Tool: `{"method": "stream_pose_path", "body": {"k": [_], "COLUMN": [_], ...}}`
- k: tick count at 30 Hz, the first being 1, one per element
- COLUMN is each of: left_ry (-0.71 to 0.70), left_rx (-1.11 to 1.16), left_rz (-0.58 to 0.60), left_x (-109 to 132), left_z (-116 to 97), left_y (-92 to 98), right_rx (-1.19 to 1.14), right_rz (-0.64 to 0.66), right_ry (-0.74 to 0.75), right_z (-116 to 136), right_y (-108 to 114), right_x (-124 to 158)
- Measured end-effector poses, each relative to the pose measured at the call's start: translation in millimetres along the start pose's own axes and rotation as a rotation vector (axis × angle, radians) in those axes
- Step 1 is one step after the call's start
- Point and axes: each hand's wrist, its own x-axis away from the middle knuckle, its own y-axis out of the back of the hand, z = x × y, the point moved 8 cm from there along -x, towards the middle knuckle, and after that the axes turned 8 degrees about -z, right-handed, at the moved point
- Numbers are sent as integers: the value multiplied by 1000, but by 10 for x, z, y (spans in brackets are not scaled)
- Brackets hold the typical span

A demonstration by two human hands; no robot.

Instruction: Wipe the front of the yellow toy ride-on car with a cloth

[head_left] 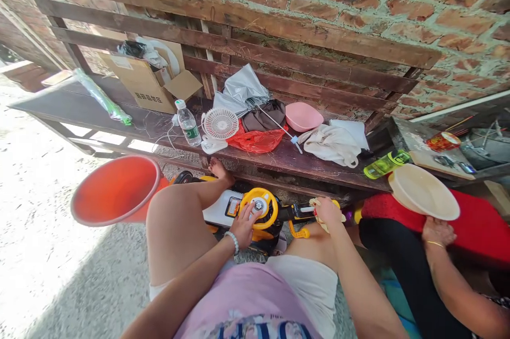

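Seated person, seen from above, with a toy car [218, 209] between the knees, just below the table [295, 161] edge. The left hand [244, 225], wearing a bead bracelet, has its grip wrapped on the rim of the yellow steering wheel [260, 205] at the wheel's 8 o'clock. The right hand [327, 211], at 3 o'clock from the wheel, has its grip clenched on a pale cloth [319, 205] pressed against the car's yellow-and-black part. At 9 o'clock from the car lies a tipped orange bucket [115, 191]. On the table, at 12 o'clock: water bottle [188, 124], small white fan [219, 125], red plastic bag [257, 140], pink bowl [303, 116]. At 3 o'clock, a second person's hand [438, 231] holds a beige plate [424, 192].
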Motion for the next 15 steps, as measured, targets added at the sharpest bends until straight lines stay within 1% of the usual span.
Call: {"method": "stream_pose_path", "body": {"k": [3,5,6,11,15], "left_ry": [8,6,2,-13,-5], "left_rx": [-6,-2,2,18,38], "left_rz": [0,-3,-7,-16,-24], "left_x": [-6,-9,-10,-1,2], "left_z": [4,7,7,19,30], "left_y": [-15,-21,-22,-29,-29], "right_rx": [-63,-140,-184,-441,-621], "right_rz": [9,-5,-28,-234,-342], "right_ry": [118,192,203,204,257], "right_z": [278,455,509,633,708], "right_y": [-30,-3,32,263,367], "right_x": [127,207,237,428,631]}}
